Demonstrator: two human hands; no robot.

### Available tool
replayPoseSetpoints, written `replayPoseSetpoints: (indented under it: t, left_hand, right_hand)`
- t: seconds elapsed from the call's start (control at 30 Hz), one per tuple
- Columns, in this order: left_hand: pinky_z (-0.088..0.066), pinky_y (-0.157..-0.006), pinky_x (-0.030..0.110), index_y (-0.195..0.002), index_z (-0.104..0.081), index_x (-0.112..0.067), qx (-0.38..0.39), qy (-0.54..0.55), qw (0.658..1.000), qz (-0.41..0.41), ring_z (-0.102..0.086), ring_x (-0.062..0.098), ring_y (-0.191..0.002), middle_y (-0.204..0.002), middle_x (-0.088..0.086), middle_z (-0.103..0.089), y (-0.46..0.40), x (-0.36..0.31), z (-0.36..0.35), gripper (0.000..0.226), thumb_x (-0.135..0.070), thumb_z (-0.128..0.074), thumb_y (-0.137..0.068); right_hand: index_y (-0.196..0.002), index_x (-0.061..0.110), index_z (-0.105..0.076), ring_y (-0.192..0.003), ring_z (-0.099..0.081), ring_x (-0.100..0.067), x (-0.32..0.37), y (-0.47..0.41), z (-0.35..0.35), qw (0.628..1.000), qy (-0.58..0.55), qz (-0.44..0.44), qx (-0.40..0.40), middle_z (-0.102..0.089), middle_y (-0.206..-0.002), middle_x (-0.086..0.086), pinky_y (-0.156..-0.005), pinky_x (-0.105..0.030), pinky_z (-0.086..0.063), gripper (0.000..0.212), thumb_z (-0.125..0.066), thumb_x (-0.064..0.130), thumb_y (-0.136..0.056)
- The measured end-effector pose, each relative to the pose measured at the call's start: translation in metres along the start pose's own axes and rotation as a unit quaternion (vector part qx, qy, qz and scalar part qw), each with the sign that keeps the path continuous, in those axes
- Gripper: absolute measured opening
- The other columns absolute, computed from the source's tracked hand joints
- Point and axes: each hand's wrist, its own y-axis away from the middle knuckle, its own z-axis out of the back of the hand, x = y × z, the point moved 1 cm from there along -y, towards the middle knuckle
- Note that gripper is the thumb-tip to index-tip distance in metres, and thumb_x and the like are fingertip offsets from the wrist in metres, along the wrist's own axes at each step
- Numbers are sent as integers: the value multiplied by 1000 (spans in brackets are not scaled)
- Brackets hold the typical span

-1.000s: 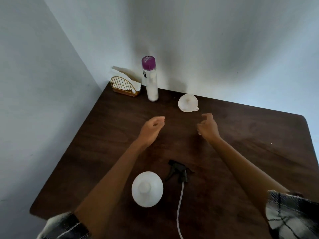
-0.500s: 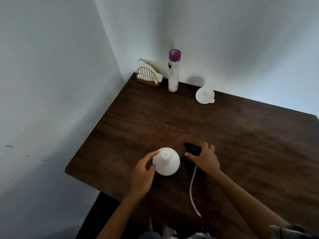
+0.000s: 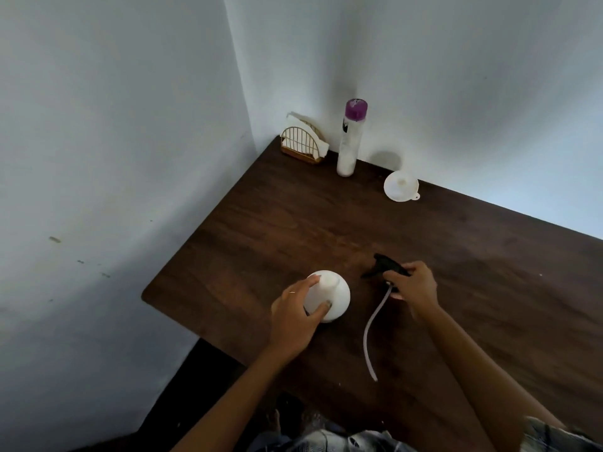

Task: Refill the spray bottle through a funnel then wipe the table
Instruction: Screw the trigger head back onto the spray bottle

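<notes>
A round white spray bottle (image 3: 332, 293) stands uncapped near the table's left front edge, and my left hand (image 3: 295, 316) grips its body. My right hand (image 3: 416, 288) holds the black spray head (image 3: 385, 267) just above the table, to the right of the bottle; its white dip tube (image 3: 375, 331) trails toward me. A white funnel (image 3: 400, 186) rests at the back of the dark wooden table (image 3: 326, 223). A tall clear bottle with a purple cap (image 3: 350, 138) stands upright near the back corner.
A gold wire holder with white napkins (image 3: 303, 146) sits in the back left corner, beside the tall bottle. White walls close the table in at the left and the back. The table's left edge drops to a dark floor.
Both hands drew back from mid-table to the near objects. My left hand took hold of the white bottle, and my right hand picked up the black spray head, lifting it slightly.
</notes>
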Motion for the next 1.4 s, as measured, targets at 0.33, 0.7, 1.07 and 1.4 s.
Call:
replayPoseSetpoints:
  t: [0.33, 0.7, 1.07, 1.4]
  left_hand:
    - [-48, -93, 32, -113, -60, -32, -72, 70, 992, -82, -57, -1, -102, -113, -17, -64, -6, -21, 0, 40, -49, -67, -77]
    - [-50, -89, 27, -112, -62, -25, -58, 78, 994, -51, -52, -2, -95, -115, -11, -65, -9, -23, -2, 36, -45, -65, -82]
    - [-45, -88, 21, -114, -61, -28, -67, 84, 993, -44, -46, -13, -84, -106, -27, -50, -8, -24, -3, 35, -43, -65, -83]
    - [-49, -88, 23, -113, -60, -33, -65, 110, 991, -42, -51, -13, -88, -105, -27, -53, -7, -24, -6, 32, -44, -64, -83]
  right_hand:
    - [-91, 16, -52, -84, -69, -25, 120, 50, 52, 922, -318, 210, -65, -60, -112, -23, -66, -33, -60, 24, -71, 6, -81]
    - [-110, 5, -52, -88, -60, 3, 145, 115, 14, 844, -289, 427, -147, -54, -98, 6, -75, -20, -54, 34, -70, 5, -81]
    - [-118, -1, -49, -104, -55, 3, 110, 115, -6, 854, -204, 464, -118, -49, -108, 10, -81, -14, -51, 40, -68, 3, -83]
    - [-117, 7, -50, -105, -56, -13, 74, 111, -20, 884, -70, 461, -42, -54, -112, 3, -89, -18, -48, 44, -72, 7, -79]
